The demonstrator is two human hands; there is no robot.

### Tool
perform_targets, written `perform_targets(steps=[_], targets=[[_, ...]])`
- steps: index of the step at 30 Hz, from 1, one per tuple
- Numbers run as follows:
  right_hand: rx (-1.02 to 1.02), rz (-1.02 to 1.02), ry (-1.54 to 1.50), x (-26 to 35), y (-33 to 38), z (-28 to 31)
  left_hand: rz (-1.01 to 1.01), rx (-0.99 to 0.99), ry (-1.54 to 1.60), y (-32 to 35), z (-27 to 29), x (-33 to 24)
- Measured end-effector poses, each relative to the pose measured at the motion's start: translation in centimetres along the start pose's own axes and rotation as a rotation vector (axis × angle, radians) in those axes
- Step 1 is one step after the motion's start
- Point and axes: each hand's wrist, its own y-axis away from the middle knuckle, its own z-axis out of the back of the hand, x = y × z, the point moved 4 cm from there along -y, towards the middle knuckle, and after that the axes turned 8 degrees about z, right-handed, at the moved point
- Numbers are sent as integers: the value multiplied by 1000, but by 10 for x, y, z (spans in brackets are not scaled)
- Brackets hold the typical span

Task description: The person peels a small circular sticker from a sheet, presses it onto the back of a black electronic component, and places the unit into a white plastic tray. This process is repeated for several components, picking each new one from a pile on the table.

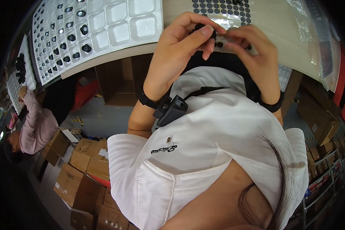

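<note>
Left hand (176,46) pinches a small black rounded piece (213,35) at the table's near edge

The left thumb and fingers are closed on the piece, hiding part of it. Just to its right is the right hand (257,48), its fingers curled toward the piece; they are blurred, so whether they grip anything cannot be told. The two hands are close together, with black bands at both wrists.

Just beyond them, on the beige tabletop (278,27), lies a glossy sheet bearing rows of dark round discs (222,10). To the left stands a white moulded plastic tray (117,33), with small black pieces (71,37) in its left compartments. Clear plastic wrap (320,50) lies to the far right. At left, a co-worker in a pink top (38,128) reaches toward another white tray (15,92).
</note>
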Motion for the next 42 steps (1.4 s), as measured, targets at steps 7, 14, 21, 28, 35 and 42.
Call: perform_targets(steps=[7, 14, 21, 28, 35, 42], targets=[[16, -46, 85, -14, 10, -17, -147, -3, 7, 1, -4, -3], [24, -23, 224, -12, 9, -17, -110, 10, -64, 6, -11, -9], [82, -195, -56, -14, 11, -7, -157, -50, -72, 14, -26, -22], [-193, -134, -489, 16, -2, 10, -254, 5, -135, 22, -32, -28], [-216, 172, -514, 48, -4, 16, -320, -53, -297, 30, -40, -35], [-294, 192, -501, 46, 2, 15, -436, -73, -390, 28, -39, -30]])
